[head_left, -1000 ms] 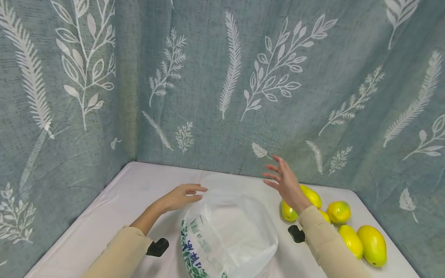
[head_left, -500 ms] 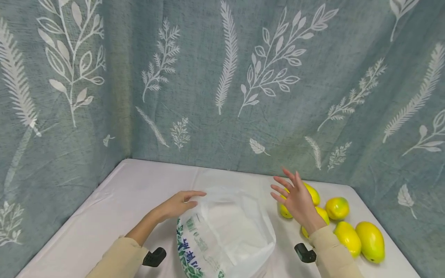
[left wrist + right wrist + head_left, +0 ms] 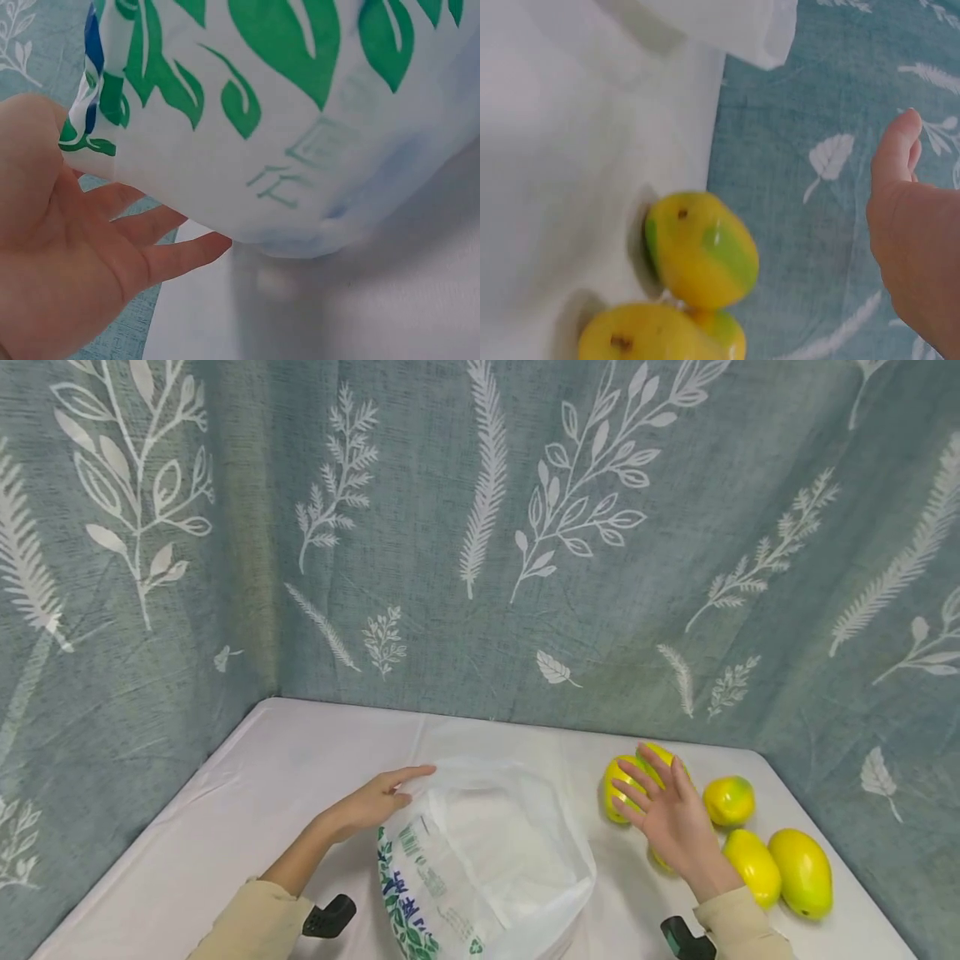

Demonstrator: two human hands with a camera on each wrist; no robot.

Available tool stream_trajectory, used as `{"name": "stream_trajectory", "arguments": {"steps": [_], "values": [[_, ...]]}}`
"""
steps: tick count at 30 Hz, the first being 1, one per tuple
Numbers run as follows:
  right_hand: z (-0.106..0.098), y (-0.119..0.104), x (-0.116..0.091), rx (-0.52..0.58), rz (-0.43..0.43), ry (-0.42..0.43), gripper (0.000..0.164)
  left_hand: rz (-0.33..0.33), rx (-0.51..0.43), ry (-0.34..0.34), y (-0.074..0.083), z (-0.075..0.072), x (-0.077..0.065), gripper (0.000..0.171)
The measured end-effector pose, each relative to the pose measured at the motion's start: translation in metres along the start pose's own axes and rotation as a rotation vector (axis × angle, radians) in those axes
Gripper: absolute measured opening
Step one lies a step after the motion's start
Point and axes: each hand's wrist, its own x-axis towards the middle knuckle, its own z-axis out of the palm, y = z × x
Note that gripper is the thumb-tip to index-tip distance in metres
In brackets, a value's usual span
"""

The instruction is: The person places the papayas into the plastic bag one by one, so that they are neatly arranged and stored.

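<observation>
A white plastic bag with green leaves and blue lettering stands upright on the table, its mouth facing up. At its far left rim is my left hand, index finger stretched along the edge and thumb apart. In the left wrist view the bag's printed wall partly hides the fingers of this hand. My right hand hovers over the mangoes with fingers spread and nothing in it. It covers part of the mangoes behind, including a yellow-green mango. Another mango shows below the hand in the right wrist view.
More mangoes lie at the right: a rounder one, one near the sleeve and a large one by the table's right side. A blue-green leaf-patterned curtain borders the white table at the back and sides.
My right hand has moved right and down from beside the bag to over the mangoes, its palm turning up. My left hand stays at the rim, with its index finger straighter. The view has shifted slightly.
</observation>
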Motion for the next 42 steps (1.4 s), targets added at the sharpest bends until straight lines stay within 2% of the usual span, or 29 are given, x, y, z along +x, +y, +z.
{"name": "stream_trajectory", "arguments": {"steps": [2, 7, 12, 16, 22, 24, 28, 32, 35, 40, 42], "values": [[-0.004, -0.005, -0.005, 0.020, 0.015, -0.012, 0.047, -0.004, -0.016, -0.004, 0.000, -0.001, -0.001, 0.048], [-0.011, -0.014, -0.018, 0.035, 0.030, 0.016, 0.046, -0.014, -0.036, 0.003, -0.002, -0.002, -0.002, 0.048], [-0.019, -0.019, -0.028, 0.111, 0.030, 0.021, 0.046, -0.014, -0.041, 0.013, -0.004, -0.003, -0.001, 0.048], [-0.029, -0.025, -0.036, 0.136, 0.019, -0.022, 0.048, 0.000, -0.047, 0.013, -0.005, -0.005, -0.001, 0.048], [-0.048, -0.040, -0.048, 0.188, 0.028, -0.144, 0.057, 0.012, -0.055, -0.009, -0.003, -0.005, -0.002, 0.048], [-0.055, -0.048, -0.054, 0.184, 0.031, -0.145, 0.058, 0.014, -0.053, -0.012, -0.002, -0.004, -0.002, 0.048], [-0.067, -0.066, -0.064, 0.107, 0.022, -0.049, 0.053, 0.012, -0.050, 0.000, 0.000, -0.004, -0.003, 0.048], [-0.079, -0.090, -0.077, 0.019, -0.004, 0.122, 0.044, 0.028, -0.050, -0.001, 0.002, -0.003, -0.001, 0.047], [-0.089, -0.107, -0.091, -0.008, -0.042, 0.215, 0.038, 0.047, -0.047, -0.019, 0.002, -0.001, 0.001, 0.047], [-0.113, -0.122, -0.111, -0.050, -0.160, 0.267, 0.033, 0.045, -0.062, -0.016, 0.000, 0.003, 0.004, 0.047], [-0.130, -0.128, -0.117, -0.118, -0.200, 0.295, 0.032, 0.041, -0.070, -0.008, -0.002, 0.003, 0.004, 0.047]]}}
